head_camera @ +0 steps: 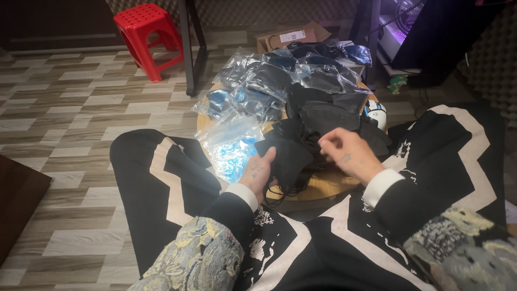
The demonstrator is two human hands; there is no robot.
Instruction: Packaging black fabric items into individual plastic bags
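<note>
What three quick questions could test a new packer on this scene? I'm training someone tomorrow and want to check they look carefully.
1. Which hand holds the black face mask?
2. True or false: the red plastic stool stands on the round wooden table.
3. The clear plastic bags lie mostly on which side of the table: a) the person's left and far side, b) the near right edge, c) under the table?

Key
1. The left hand; the right hand hovers over the pile of loose masks, fingers curled.
2. False: it stands on the floor, far left.
3. a
</note>
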